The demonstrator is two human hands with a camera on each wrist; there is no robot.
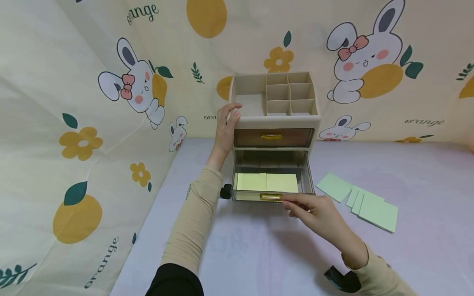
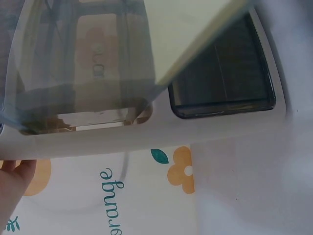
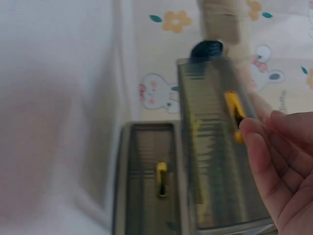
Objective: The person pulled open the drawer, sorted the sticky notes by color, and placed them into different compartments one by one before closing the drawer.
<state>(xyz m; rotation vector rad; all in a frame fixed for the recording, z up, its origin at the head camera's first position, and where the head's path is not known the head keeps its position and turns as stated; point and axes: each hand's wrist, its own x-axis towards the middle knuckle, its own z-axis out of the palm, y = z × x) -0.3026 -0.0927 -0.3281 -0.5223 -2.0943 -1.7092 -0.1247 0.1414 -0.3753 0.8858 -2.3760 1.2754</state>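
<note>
One pale desk organizer (image 1: 275, 122), centre of the frame, its top divided into compartments; one upper drawer (image 1: 248, 137), closed, gold handle (image 1: 271, 137) on its front; one lower drawer (image 1: 307, 174), standing out below it, two yellow note stacks (image 1: 252, 182) side by side inside; your left hand (image 1: 224, 133), resting on the organizer's left edge; your right hand (image 1: 318, 211), lower right of centre, pinching the right end of the lower handle (image 1: 271, 197); green notes (image 1: 377, 211), right of centre, several overlapping, on a pale tabletop (image 1: 237, 255); rabbit-and-orange backdrop (image 1: 244, 41), upper frame and left.
</note>
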